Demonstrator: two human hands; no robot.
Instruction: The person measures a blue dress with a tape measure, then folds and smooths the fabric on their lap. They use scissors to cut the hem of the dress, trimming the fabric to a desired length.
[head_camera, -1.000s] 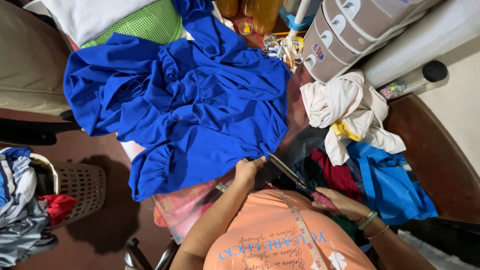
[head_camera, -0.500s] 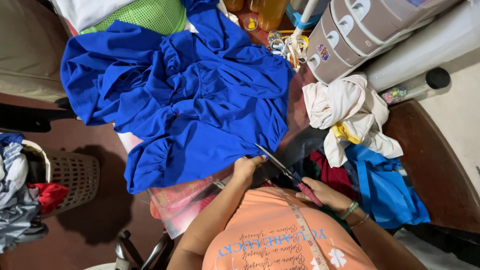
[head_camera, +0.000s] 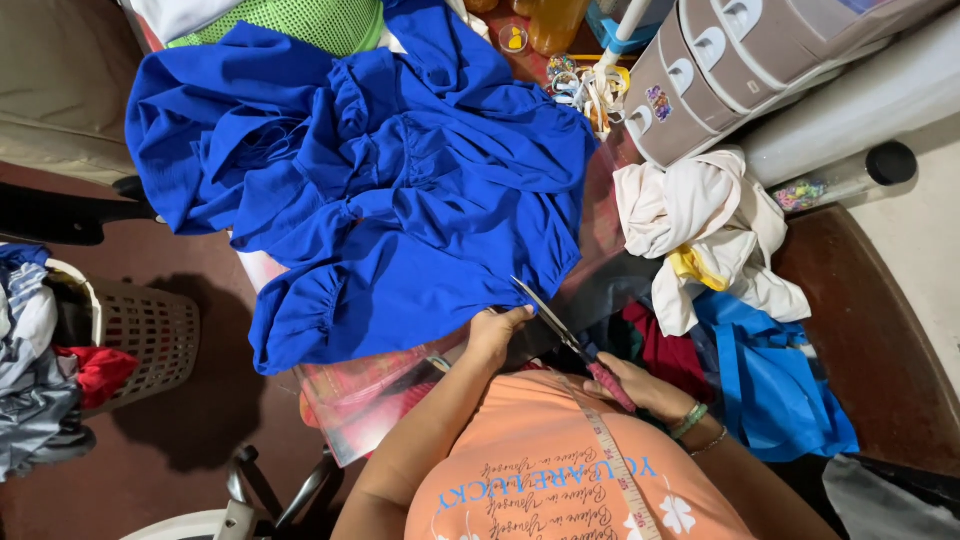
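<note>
- Cluttered sewing counter (head_camera: 600, 250) seen from above, dark and glossy, mostly buried under fabric.
- Spread across most of it: large blue cloth (head_camera: 390, 190), gathered and rumpled, near edge hanging toward the person's lap.
- Left hand (head_camera: 493, 335) at the cloth's near edge, fingers curled and pinching the hem.
- Right hand (head_camera: 640, 385) closed around the pink handles of scissors (head_camera: 560, 335), blades parted slightly and pointing at that same edge.
- Probably light, soft and slippery cloth, prone to shifting; best held by the hem right beside the blades, pulled taut.
- Measuring tape (head_camera: 620, 470) draped over an orange shirt.
- To the right: heap of white cloth (head_camera: 700, 220), grey drawer unit (head_camera: 720, 70).
- Down on the floor at left: laundry basket (head_camera: 140, 325) with clothes.
</note>
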